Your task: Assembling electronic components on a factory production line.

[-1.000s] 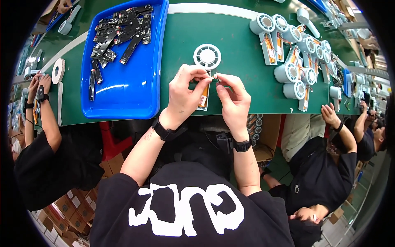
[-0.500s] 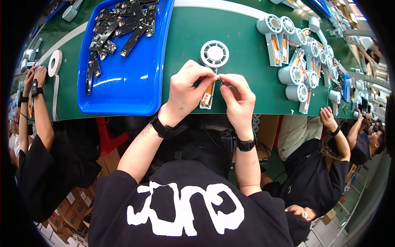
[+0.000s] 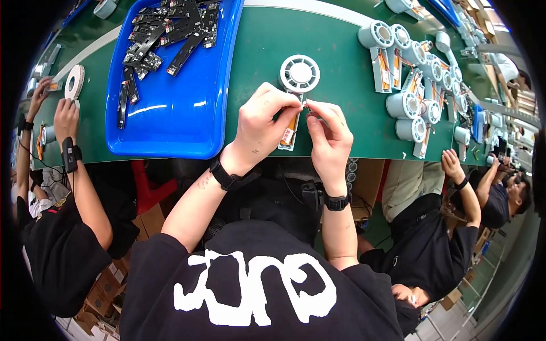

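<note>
Before me on the green table lies a handheld fan, its round grey-white head pointing away and its opened handle toward me. An orange-wrapped battery with a white label shows inside the handle. Over the upper handle, my left hand pinches with thumb and forefinger. Close beside it, my right hand is also closed in a pinch. Their fingertips nearly meet around something tiny, perhaps thin wire ends; it is too small to make out. The fingers partly cover the handle.
To the left a blue tray holds several black circuit boards. Several half-built fans with exposed orange batteries stand at the right. A co-worker's hand touches a white tape roll at far left; another co-worker's hand rests at the right table edge.
My hands stay pinched over the fan's handle with only slight finger movement. At the left, the co-worker's arms have spread apart, one hand now at the tape roll.
</note>
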Tool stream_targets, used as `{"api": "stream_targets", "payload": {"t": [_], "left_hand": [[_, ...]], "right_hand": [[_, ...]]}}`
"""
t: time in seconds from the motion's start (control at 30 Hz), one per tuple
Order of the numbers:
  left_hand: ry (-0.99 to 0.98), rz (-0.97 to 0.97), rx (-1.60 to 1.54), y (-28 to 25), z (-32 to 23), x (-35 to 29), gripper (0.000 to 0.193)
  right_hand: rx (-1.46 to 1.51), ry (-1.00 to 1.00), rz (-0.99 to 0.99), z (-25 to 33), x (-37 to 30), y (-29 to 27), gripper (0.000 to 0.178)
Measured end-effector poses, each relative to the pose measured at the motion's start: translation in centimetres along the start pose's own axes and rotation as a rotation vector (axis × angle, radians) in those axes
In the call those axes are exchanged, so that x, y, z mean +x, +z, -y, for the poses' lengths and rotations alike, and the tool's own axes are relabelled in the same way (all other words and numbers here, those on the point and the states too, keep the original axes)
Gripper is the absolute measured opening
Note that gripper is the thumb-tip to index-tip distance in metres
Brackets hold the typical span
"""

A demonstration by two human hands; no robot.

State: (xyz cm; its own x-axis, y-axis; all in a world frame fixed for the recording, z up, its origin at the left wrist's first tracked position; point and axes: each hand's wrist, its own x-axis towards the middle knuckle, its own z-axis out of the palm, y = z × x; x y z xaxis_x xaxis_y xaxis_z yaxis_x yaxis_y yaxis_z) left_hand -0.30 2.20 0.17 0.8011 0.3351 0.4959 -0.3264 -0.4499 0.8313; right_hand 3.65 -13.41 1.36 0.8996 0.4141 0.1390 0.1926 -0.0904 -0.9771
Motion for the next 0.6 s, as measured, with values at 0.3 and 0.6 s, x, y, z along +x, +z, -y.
{"api": "stream_targets", "payload": {"t": [0.3,0.6], "left_hand": [[0.052,0.011,0.106,0.00,0.21,0.30,0.015],[0.090,-0.005,0.208,0.13,-0.17,0.39,0.014]], "right_hand": [[0.008,0.035,-0.012,0.15,-0.02,0.18,0.023],[-0.022,0.036,-0.048,0.26,-0.12,0.67,0.024]]}}
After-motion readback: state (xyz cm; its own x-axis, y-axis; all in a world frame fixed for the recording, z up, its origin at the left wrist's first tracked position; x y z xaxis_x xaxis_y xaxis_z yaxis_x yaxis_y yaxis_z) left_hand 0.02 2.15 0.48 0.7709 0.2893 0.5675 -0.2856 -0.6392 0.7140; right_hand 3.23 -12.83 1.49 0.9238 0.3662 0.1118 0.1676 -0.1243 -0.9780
